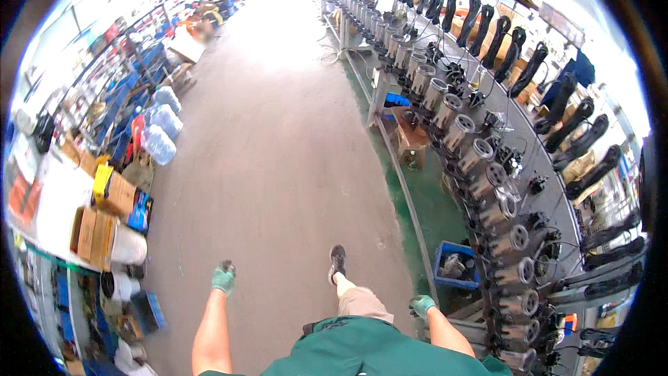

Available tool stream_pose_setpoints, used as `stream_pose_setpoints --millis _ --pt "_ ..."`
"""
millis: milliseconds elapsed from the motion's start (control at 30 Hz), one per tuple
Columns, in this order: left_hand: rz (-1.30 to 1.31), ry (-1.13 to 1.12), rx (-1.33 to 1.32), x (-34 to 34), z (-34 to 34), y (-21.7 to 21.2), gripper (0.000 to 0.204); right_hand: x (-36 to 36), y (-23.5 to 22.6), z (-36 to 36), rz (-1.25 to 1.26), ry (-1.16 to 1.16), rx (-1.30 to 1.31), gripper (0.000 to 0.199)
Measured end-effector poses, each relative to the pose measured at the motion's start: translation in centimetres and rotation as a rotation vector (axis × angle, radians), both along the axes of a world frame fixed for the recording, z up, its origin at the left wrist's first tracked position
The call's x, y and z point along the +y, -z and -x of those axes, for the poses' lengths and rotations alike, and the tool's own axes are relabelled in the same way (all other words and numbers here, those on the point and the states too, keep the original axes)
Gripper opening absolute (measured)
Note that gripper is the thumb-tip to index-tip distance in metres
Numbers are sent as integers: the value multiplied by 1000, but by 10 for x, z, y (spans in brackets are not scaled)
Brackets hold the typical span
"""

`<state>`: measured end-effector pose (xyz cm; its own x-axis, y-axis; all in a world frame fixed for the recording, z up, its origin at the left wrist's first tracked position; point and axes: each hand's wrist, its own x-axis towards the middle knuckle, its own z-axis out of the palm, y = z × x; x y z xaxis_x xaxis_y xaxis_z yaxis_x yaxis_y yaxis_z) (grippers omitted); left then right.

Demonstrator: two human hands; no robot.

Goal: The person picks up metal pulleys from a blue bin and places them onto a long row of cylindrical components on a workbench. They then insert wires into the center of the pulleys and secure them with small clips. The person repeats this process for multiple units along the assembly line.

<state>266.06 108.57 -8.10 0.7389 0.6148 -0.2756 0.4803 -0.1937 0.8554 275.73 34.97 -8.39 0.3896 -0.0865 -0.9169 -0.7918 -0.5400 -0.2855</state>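
Observation:
Both hands wear green work gloves with dark fingertips. My left hand [223, 278] hangs over the grey floor [257, 167] at the end of an outstretched arm, with nothing visible in it and its fingers loosely bent. Close to the frame of the long workbench, my right hand [422, 305] is held low with its fingers partly spread and nothing seen in it. A blue crate [456, 264] holding dark parts lies just beyond that hand. One dark shoe [337, 261] shows on the floor ahead of my body.
Metal cylinders [459, 132] line the edge of the workbench [518, 143] on my right. Bundled black cables [529, 69] hang above it. Under the bench stands a brown carton [410, 139]. Along the left are large water bottles [158, 145], cardboard boxes [94, 237] and a white bucket [129, 245].

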Motion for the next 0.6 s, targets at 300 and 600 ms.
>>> stream_pose_setpoints --millis 300,600 --pt "94 -74 632 71 -109 48 37 123 125 -319 221 -1336 -29 38" --pt "277 66 881 108 -361 50 38 353 77 -730 62 -503 -387 31"
